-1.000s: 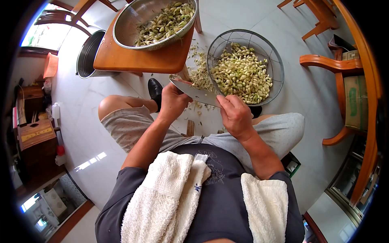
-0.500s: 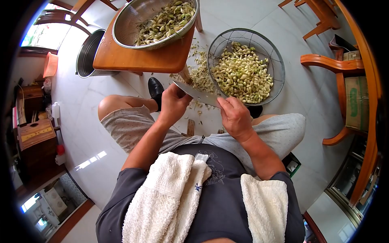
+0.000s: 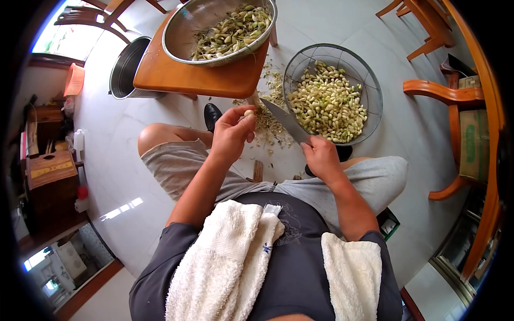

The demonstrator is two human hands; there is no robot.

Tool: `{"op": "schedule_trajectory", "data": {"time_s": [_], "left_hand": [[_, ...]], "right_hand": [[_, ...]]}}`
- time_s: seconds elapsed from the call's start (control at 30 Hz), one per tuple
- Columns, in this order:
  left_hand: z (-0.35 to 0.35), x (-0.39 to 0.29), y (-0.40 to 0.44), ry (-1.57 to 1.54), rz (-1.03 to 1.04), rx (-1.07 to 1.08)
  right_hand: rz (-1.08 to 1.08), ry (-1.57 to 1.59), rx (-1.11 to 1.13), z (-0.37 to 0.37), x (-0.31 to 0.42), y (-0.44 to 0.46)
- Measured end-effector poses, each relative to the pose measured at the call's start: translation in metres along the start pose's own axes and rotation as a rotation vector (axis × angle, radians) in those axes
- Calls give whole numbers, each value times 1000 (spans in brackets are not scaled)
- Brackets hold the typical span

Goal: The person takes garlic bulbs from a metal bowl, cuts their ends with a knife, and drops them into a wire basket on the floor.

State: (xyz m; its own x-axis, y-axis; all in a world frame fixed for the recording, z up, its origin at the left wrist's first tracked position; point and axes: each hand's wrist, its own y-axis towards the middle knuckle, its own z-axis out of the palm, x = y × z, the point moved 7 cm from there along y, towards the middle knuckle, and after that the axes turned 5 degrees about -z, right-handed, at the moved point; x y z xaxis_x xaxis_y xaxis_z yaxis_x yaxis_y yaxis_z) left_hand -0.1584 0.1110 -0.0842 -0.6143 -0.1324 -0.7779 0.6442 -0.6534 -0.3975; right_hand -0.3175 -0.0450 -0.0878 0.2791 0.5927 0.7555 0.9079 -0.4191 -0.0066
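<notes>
Between the thumb and fingertips of my left hand (image 3: pixel 234 128) is a small pale scallion bulb (image 3: pixel 249 113). My right hand (image 3: pixel 322 157) grips a wide-bladed kitchen knife (image 3: pixel 289 123) by its handle, which the fingers hide. The blade points up and left, its tip a little apart from the left fingers. Beyond the knife, a round wire basket (image 3: pixel 377 107) on the floor holds many cleaned bulbs (image 3: pixel 326 101). A metal colander (image 3: pixel 170 40) with untrimmed bulbs (image 3: pixel 233 33) rests on a wooden stool (image 3: pixel 198 80).
Trimmings (image 3: pixel 276 125) litter the floor between stool and basket. A metal bucket (image 3: pixel 126 72) stands left of the stool. Wooden chair parts (image 3: pixel 444 91) and a cardboard box (image 3: pixel 474 144) are at the right. Towels (image 3: pixel 214 251) hang over my chest.
The knife has swung away from my left hand, its tip now farther right and forward. My left fingers have turned up, showing the bulb. The whole view has shifted slightly.
</notes>
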Motion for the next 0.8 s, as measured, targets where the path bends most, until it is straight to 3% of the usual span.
{"op": "schedule_trajectory", "data": {"time_s": [0.1,0.2,0.3,0.5,0.8], "left_hand": [[-12,8,10,-221,-64,-12],[-12,7,12,-194,19,-17],[-13,5,6,13,103,-196],[1,-2,0,238,276,-211],[3,8,2,282,274,-174]], "right_hand": [[18,152,-78,-9,13,0],[-23,194,-110,-18,26,-1],[-127,199,-188,-23,36,-4],[-141,86,-149,-11,35,-7],[-200,-31,-155,-7,40,-6]]}}
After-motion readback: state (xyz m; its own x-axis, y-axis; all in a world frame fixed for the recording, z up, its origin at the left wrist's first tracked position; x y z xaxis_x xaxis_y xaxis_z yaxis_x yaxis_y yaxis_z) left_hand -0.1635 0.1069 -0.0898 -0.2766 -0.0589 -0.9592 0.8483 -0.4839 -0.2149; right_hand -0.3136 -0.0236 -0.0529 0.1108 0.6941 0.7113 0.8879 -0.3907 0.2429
